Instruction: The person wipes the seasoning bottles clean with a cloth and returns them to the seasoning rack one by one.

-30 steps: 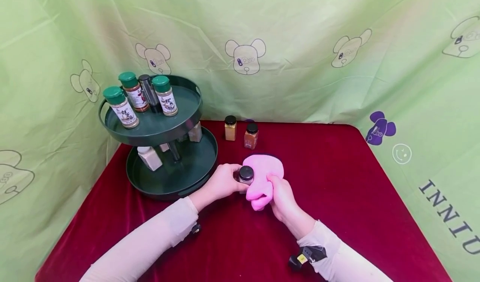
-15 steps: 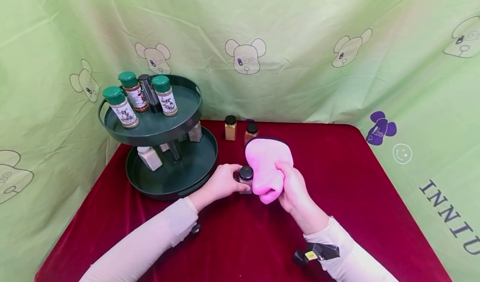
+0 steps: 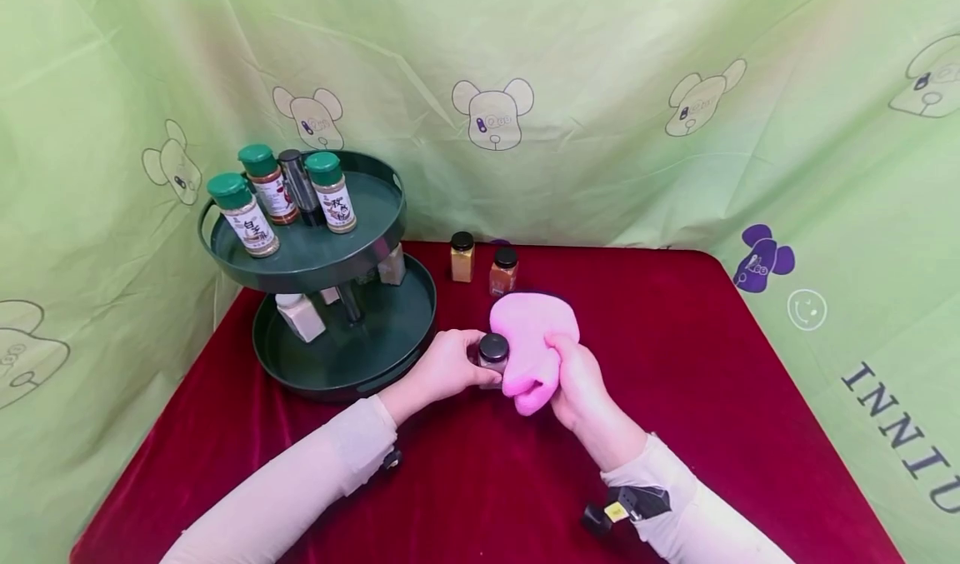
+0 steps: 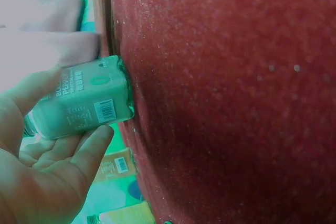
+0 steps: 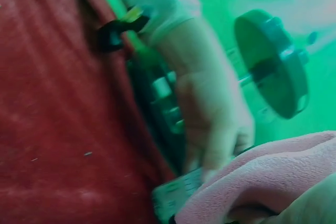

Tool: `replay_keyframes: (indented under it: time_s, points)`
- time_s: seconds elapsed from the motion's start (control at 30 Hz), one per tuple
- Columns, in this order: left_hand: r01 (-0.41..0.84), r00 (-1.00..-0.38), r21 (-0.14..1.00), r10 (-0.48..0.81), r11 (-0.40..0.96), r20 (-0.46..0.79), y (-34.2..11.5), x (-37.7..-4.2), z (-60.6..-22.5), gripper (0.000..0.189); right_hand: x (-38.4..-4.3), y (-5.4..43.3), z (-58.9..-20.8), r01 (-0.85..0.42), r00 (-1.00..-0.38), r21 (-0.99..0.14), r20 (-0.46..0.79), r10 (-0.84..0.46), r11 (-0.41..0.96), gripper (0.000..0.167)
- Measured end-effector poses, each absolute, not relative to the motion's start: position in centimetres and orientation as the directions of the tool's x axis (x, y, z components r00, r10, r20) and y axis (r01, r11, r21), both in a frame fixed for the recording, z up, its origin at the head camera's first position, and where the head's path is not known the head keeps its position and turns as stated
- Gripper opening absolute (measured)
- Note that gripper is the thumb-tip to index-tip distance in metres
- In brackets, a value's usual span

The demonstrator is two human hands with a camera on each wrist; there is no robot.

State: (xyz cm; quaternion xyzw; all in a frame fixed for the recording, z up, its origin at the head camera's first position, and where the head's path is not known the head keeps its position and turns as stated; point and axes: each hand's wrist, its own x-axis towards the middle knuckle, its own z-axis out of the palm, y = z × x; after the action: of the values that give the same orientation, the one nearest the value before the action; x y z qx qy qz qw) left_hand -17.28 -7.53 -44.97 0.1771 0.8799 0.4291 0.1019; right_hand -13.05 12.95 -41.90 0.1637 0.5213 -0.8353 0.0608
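My left hand [image 3: 448,362] grips a small square glass spice jar [image 3: 492,349] with a black lid, upright over the red cloth. In the left wrist view the printed label and barcode on the spice jar [image 4: 79,98] show between thumb and fingers. Just to its right, my right hand [image 3: 585,391] holds a folded fluffy pink cloth [image 3: 531,331] with a dark edge, thumb on top. The pink cloth's lower left side is right at the jar. Up close in the right wrist view, the pink cloth [image 5: 273,177] overlaps part of the jar.
A dark green two-tier rack [image 3: 337,372] stands at left. Green-capped spice bottles [image 3: 251,229] and a black-capped one are on top, pale containers [image 3: 302,318] below. Behind the hands stand a yellow spice jar [image 3: 462,262] and an orange-red one [image 3: 502,274].
My right hand lifted the pink cloth up and right away from the jar, then brought it slightly back down and left. My left hand and the jar stayed put.
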Motion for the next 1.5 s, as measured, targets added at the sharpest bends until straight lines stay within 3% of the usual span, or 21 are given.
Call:
replay_keyframes:
  time_s: [0.27,0.7,0.9,1.03,1.2,1.5]
  points:
    - [0.206,-0.916,0.817,0.399,0.539,-0.032,-7.5,-17.1,-44.8,0.042,-13.2,14.7,-39.7,0.256,-0.957,-0.849,-0.291,0.005,-0.461,0.007]
    - [0.165,-0.911,0.851,0.407,0.499,-0.062,-7.5,-16.9,-45.1,0.047,-13.6,16.4,-39.8,0.217,-0.959,-0.862,-0.275,0.064,-0.458,0.006]
    - [0.203,-0.945,0.780,0.326,0.592,-0.001,-6.7,-16.1,-45.3,0.069,-13.4,16.7,-39.8,0.230,-0.957,-0.857,-0.286,0.053,-0.461,0.006]
    - [0.139,-0.973,0.757,0.229,0.638,-0.014,-6.2,-15.8,-45.4,0.082,-13.3,16.8,-39.8,0.219,-0.960,-0.860,-0.274,0.055,-0.460,0.007]
    - [0.077,-0.986,0.764,0.165,0.640,-0.038,-5.8,-15.2,-45.6,0.075,-13.3,16.8,-39.9,0.211,-0.962,-0.861,-0.268,0.060,-0.462,0.007]
    - [0.126,-0.990,0.783,0.129,0.609,0.059,-5.7,-14.7,-45.0,0.056,-13.4,16.6,-40.1,0.203,-0.963,-0.858,-0.261,0.062,-0.471,0.006]
